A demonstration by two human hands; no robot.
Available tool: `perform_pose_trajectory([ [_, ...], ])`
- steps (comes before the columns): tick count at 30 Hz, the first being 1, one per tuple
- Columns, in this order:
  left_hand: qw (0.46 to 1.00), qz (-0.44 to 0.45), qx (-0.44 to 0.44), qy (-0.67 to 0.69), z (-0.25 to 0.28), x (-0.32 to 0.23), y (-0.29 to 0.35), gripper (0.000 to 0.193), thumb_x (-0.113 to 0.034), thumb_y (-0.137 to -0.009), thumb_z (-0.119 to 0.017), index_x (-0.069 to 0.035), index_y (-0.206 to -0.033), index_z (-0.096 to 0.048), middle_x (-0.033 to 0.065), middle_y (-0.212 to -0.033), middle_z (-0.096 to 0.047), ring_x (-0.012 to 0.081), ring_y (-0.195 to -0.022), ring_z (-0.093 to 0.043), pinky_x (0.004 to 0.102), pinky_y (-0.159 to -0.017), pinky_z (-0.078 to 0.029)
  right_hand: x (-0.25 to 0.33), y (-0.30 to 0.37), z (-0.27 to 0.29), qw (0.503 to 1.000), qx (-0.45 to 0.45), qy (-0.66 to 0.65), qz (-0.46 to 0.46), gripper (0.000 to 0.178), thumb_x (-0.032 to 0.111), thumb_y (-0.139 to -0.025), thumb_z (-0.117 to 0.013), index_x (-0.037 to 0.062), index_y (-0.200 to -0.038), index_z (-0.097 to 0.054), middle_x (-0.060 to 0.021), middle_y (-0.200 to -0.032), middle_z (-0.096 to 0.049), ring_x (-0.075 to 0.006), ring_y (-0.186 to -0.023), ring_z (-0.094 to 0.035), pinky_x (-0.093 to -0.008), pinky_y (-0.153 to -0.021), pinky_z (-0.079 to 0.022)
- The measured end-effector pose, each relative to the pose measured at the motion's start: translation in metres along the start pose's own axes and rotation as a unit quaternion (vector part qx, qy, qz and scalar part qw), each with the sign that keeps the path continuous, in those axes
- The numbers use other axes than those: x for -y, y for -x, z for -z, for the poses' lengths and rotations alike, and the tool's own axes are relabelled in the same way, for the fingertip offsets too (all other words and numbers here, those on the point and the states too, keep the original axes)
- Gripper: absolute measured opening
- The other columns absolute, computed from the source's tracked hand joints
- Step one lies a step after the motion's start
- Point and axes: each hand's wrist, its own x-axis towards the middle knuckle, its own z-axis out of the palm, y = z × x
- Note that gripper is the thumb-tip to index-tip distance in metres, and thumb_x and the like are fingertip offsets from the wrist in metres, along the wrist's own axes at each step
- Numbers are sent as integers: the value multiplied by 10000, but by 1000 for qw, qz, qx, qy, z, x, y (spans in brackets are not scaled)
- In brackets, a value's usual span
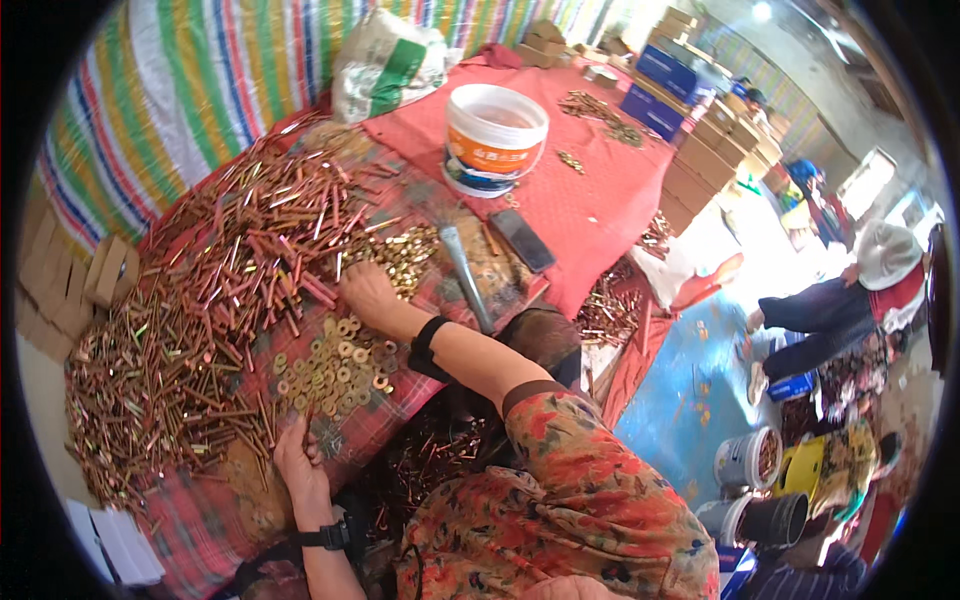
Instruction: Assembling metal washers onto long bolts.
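Note:
My right hand (pixel 370 292) reaches across to the near edge of a heap of small brass-coloured nuts (pixel 405 258). Its fingers point down and in toward the heap, and the fingertips are hidden. Nearer to me, my left hand (pixel 299 458) has its fingers bent together around a thin part I cannot make out, at the table edge. Between the two hands lies a spread of flat round washers (pixel 340 365). Beyond and to the left of them rises a large pile of copper-coloured metal rods (pixel 290 215), with longer brownish rods (pixel 170 380) further left.
A white bucket (pixel 497 105) with an orange label stands on the red cloth (pixel 590 200). A dark phone (pixel 522 240) and a flat metal bar (pixel 466 278) lie right of the nuts. A white sack (pixel 388 70) sits behind. Another person (pixel 850 300) is at the far right.

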Motion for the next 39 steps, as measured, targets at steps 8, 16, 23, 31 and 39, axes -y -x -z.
perform_pose_trajectory([
  [8,999,-4,45,-13,-7,-7,9,125,-180,-830,-656,-94,-842,-566,-58,-595,-430,14,-433,-347,157,-377,-236,58,29,83,859,137,-487,-77,148,90,-746,-592,-2,-862,-589,-136,-820,-640,-264,-771,-627,-377,-651,-497],
  [16,997,11,68,-31,-23,-10,21,122,-161,-832,-633,-88,-785,-548,-43,-565,-431,29,-406,-345,162,-372,-238,79,67,103,710,167,-674,-115,155,47,-814,-582,-40,-941,-571,-84,-780,-608,-142,-729,-590,-285,-619,-480],
  [23,996,17,79,-34,-12,1,15,140,-158,-830,-636,-91,-758,-535,-42,-563,-439,26,-406,-350,160,-368,-236,87,82,95,769,103,-625,-91,136,54,-796,-607,-23,-902,-572,-89,-782,-606,-141,-760,-570,-293,-665,-468],
  [31,993,51,90,-52,-12,1,17,101,-161,-834,-629,-82,-806,-571,-48,-554,-432,24,-402,-344,159,-366,-236,78,82,90,664,206,-705,-139,127,49,-772,-624,-9,-875,-576,-110,-760,-609,-193,-710,-581,-334,-623,-463],
  [39,985,145,96,-1,-8,1,10,184,-228,-842,-616,-102,-975,-635,-73,-542,-409,24,-383,-302,159,-355,-231,85,86,88,731,124,-665,-94,157,40,-756,-618,-18,-895,-572,-137,-802,-608,-210,-770,-583,-338,-670,-458],
])
